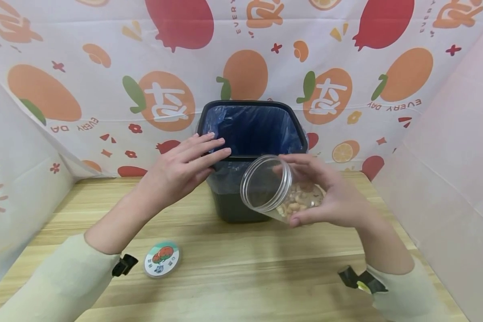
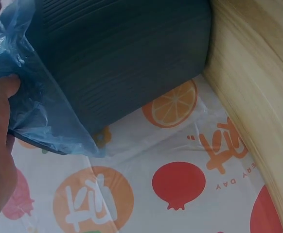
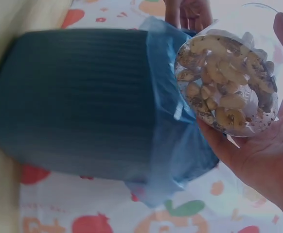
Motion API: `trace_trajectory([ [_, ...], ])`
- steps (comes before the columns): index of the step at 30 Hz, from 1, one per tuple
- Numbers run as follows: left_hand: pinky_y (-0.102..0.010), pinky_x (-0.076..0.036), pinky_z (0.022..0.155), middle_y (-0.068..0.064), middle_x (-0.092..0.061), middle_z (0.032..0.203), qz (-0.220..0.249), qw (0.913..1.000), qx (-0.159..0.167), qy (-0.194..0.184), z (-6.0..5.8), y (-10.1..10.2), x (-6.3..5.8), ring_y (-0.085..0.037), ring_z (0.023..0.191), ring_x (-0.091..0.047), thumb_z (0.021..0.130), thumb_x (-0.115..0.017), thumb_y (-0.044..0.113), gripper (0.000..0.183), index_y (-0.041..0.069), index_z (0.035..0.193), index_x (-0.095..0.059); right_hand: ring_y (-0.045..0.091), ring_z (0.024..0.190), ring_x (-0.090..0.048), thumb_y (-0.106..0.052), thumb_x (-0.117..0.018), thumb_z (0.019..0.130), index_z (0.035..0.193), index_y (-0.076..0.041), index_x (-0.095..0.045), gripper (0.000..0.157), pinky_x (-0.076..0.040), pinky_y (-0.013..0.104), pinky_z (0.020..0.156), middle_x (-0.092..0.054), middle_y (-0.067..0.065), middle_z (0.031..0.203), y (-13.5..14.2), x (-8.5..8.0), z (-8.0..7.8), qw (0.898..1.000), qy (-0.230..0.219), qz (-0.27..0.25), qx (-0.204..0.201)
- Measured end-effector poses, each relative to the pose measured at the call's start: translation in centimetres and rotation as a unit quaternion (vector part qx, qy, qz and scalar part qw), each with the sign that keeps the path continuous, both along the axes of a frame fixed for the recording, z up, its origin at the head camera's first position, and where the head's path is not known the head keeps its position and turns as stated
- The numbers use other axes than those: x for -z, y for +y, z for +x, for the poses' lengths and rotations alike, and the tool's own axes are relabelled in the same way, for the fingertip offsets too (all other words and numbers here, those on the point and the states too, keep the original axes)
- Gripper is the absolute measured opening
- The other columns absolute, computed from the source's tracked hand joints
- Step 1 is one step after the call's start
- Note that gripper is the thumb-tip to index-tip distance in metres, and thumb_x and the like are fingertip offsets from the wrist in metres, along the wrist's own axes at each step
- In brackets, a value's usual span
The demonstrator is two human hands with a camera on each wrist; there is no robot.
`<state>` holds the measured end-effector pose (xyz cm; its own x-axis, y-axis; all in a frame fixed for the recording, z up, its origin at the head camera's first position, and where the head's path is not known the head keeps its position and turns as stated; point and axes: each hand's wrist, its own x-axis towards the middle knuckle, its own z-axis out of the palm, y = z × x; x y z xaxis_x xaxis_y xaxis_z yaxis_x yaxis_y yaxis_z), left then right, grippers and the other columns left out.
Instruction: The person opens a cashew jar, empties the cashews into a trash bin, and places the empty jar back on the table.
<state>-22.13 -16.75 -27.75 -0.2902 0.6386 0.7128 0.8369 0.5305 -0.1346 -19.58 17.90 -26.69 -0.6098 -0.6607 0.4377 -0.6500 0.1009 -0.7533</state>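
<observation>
A dark trash can (image 1: 241, 208) lined with a translucent blue bag (image 2: 39, 104) stands at the back of the table. My left hand (image 1: 181, 167) holds its near left rim, fingers over the edge and thumb pressed to the bag outside. My right hand (image 1: 331, 192) grips a clear plastic jar (image 3: 229, 82) around its side. The jar is tilted, its uncapped threaded mouth facing left, in front of the can's near right rim. Pale and brown pieces that look like nuts (image 1: 297, 201) lie inside, towards the jar's bottom.
A round lid (image 1: 162, 259) with a red fruit picture lies on the wooden table (image 1: 225, 277), near the left forearm. Behind the can hangs a fruit-print cloth (image 1: 289, 27). Pale walls close in the left and right sides.
</observation>
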Motion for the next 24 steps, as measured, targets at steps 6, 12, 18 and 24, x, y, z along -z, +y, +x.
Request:
trace_trajectory([
  [6, -0.055, -0.043, 0.107, -0.012, -0.061, 0.138, 0.003, 1.0, 0.006, 0.005, -0.1, 0.1, 0.1, -0.031, 0.136, -0.05, 0.077, -0.082, -0.004, 0.067, 0.013, 0.138, -0.061, 0.024, 0.126, -0.058, 0.005, -0.092, 0.062, 0.147, -0.013, -0.046, 0.099, -0.052, 0.03, 0.097, -0.062, 0.007, 0.135, 0.8, -3.0, -0.7, 1.0, 0.011, 0.02, 0.011],
  [12, -0.056, -0.042, 0.107, -0.012, -0.06, 0.139, -0.002, 1.0, 0.002, 0.002, -0.1, 0.0, 0.2, -0.031, 0.137, -0.049, 0.078, -0.082, -0.002, 0.067, 0.014, 0.139, -0.06, 0.022, 0.124, -0.059, 0.012, -0.086, 0.065, 0.145, -0.009, -0.047, 0.091, -0.052, 0.028, 0.098, -0.063, 0.011, 0.134, 1.5, -5.3, -2.3, 1.0, 0.002, -0.007, 0.003],
  [18, -0.055, -0.042, 0.108, -0.013, -0.06, 0.139, -0.003, 1.0, 0.003, 0.003, -0.1, 0.0, 0.2, -0.033, 0.136, -0.049, 0.077, -0.082, -0.003, 0.068, 0.013, 0.139, -0.06, 0.025, 0.111, -0.065, 0.009, -0.085, 0.069, 0.145, -0.012, -0.048, 0.087, -0.05, 0.027, 0.099, -0.065, 0.011, 0.129, 1.7, -7.9, -3.7, 0.999, 0.011, 0.034, 0.04],
  [24, -0.055, -0.043, 0.107, -0.013, -0.06, 0.138, 0.0, 0.9999, 0.005, 0.012, 0.0, 0.1, 0.3, -0.032, 0.137, -0.049, 0.076, -0.082, -0.004, 0.069, 0.012, 0.139, -0.06, 0.024, 0.113, -0.065, 0.001, -0.086, 0.074, 0.145, -0.018, -0.047, 0.084, -0.051, 0.025, 0.097, -0.065, 0.007, 0.127, 1.6, -9.9, -4.7, 0.992, 0.003, 0.092, 0.087],
])
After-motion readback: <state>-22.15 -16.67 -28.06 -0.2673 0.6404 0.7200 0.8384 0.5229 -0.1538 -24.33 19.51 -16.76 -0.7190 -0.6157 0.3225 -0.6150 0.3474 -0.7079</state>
